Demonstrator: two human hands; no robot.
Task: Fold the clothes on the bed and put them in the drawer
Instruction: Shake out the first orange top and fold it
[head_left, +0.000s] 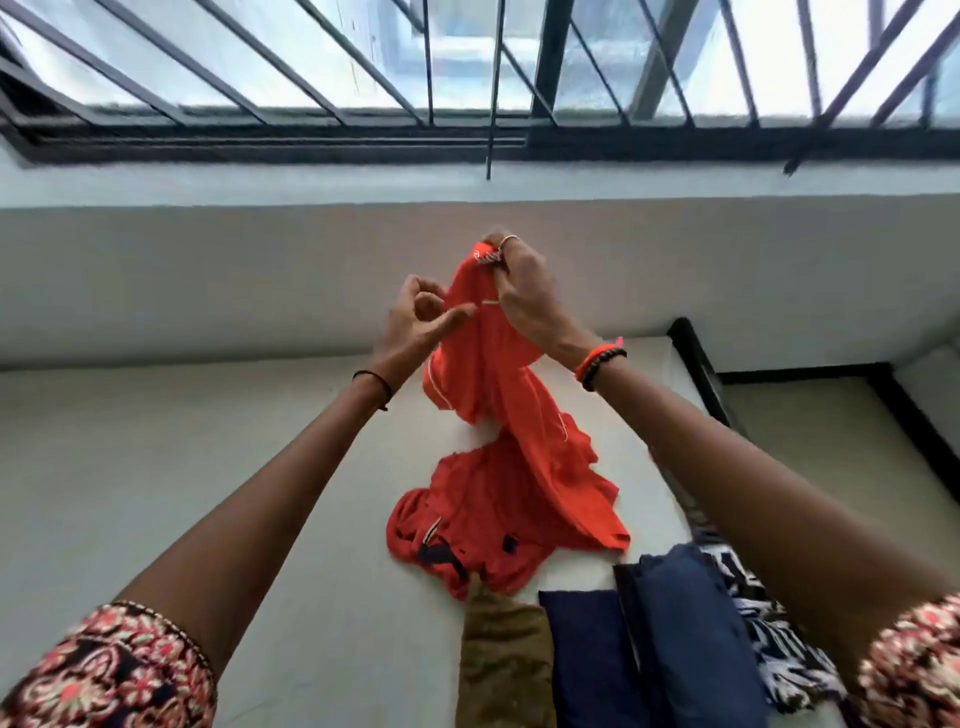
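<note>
Red garment (498, 478), white-piped and crumpled: upper end raised at 12 o'clock, pinched by the right hand (524, 296); lower half heaped on the white bed (156, 467). At 6 o'clock, brown garment (504, 660); at 5 o'clock, folded navy clothes (675, 639) and black-and-white patterned piece (779, 654).

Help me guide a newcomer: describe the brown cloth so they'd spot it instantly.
Start at the white mattress below the barred window. Along its near edge, the olive-brown textured cloth lies left of the folded navy-blue clothes, touching the crumpled orange garment. It alone is brown.
</note>
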